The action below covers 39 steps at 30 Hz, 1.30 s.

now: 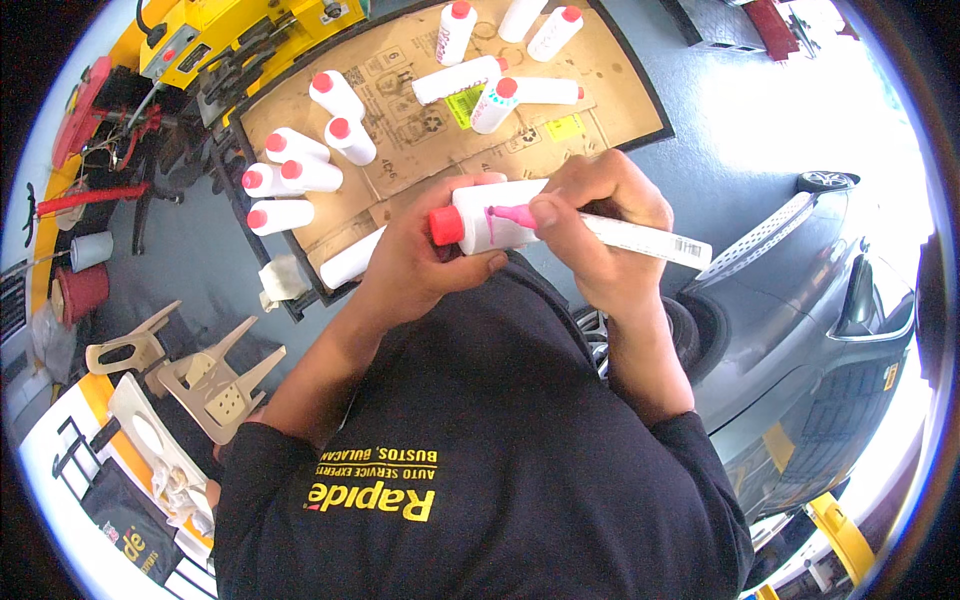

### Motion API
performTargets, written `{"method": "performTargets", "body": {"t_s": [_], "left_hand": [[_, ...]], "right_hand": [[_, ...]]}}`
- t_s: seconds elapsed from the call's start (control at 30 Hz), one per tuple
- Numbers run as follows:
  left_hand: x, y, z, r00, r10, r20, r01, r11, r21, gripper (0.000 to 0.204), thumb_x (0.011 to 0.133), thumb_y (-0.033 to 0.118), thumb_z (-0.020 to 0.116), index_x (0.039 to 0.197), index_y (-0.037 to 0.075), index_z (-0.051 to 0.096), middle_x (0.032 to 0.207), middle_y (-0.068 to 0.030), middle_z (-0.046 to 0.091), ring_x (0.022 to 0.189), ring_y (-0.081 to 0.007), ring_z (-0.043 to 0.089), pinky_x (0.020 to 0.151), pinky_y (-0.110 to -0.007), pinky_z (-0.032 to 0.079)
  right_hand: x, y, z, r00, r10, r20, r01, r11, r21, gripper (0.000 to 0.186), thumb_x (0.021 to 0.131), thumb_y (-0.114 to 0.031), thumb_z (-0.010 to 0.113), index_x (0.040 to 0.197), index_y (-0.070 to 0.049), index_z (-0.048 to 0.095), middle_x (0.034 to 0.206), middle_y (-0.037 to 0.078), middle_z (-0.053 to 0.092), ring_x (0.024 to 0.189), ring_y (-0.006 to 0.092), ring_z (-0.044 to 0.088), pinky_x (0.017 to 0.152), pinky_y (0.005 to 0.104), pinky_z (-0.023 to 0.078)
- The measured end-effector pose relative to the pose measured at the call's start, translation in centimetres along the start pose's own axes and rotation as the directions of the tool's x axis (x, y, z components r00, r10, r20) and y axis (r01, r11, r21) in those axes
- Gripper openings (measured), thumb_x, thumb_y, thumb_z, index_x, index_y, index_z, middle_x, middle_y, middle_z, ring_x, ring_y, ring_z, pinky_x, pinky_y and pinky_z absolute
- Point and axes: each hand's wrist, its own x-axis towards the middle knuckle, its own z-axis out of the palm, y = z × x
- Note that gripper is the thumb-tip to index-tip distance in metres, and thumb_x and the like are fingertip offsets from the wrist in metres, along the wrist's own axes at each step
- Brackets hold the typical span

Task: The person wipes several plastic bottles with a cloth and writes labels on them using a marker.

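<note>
A white plastic bottle (478,222) with a red cap lies sideways in my left hand (425,240), its cap pointing left. My left fingers and thumb are wrapped round it near the cap end. In my right hand (605,220) is a white marker (650,242) with a pink front end, pinched between thumb and fingers. Its tip meets the bottle's side, where a short pink stroke shows. Part of the bottle is hidden behind my right hand. Beyond my hands, several similar white bottles (351,141) with red caps stand or lie on a cardboard-covered table (400,130).
Yellow machinery (215,45) stands behind the table at the far left. Beige plastic chairs (215,380) are on the floor to my left, near a red bucket (80,293). A dark grey car (800,290) with a removed-looking wheel area is close on my right.
</note>
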Motion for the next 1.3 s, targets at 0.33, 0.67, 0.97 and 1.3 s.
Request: {"method": "performTargets", "body": {"t_s": [0.33,0.67,0.97,1.3], "left_hand": [[-0.2,0.4,-0.5,0.999,0.011,-0.034,-0.011,1.0,-0.017,0.067,0.08,0.004,0.082,0.139,0.001,0.052,0.126,-0.0066,0.063,0.113,-0.0128,0.06,0.099,-0.03,0.048],[-0.2,-0.1,-0.7,0.997,0.06,-0.043,-0.059,0.998,0.026,0.066,0.08,0.008,0.083,0.137,-0.001,0.053,0.123,-0.0064,0.064,0.11,-0.0119,0.06,0.097,-0.029,0.048],[-0.2,0.5,-0.8,0.998,0.047,-0.052,-0.044,0.997,0.061,0.065,0.08,0.009,0.082,0.137,-0.001,0.052,0.121,-0.0075,0.065,0.11,-0.0132,0.061,0.098,-0.03,0.048],[-0.4,0.4,-0.6,0.992,0.091,-0.085,-0.093,0.995,-0.026,0.064,0.081,0.007,0.08,0.137,-0.002,0.052,0.124,-0.0096,0.065,0.115,-0.0167,0.062,0.102,-0.033,0.048]], "right_hand": [[0.4,-0.7,0.0,0.996,-0.052,0.075,0.061,0.99,-0.13,0.022,0.085,0.004,0.071,0.075,-0.003,0.053,0.068,0.007,0.062,0.058,0.0107,0.054,0.053,0.0262,0.039],[0.2,-0.4,0.0,0.987,-0.102,0.12,0.112,0.991,-0.079,0.025,0.081,-0.001,0.072,0.069,-0.006,0.051,0.06,0.006,0.057,0.049,0.0134,0.053,0.048,0.0293,0.039],[0.5,-1.2,0.2,0.991,-0.121,0.064,0.118,0.992,0.055,0.024,0.079,0.0,0.075,0.07,-0.006,0.053,0.063,0.006,0.06,0.052,0.0146,0.056,0.049,0.0287,0.041],[0.1,-1.1,-0.7,0.976,-0.196,0.098,0.206,0.973,-0.102,0.021,0.082,0.002,0.074,0.076,-0.004,0.054,0.068,0.01,0.065,0.054,0.0102,0.053,0.05,0.0258,0.036]]}}
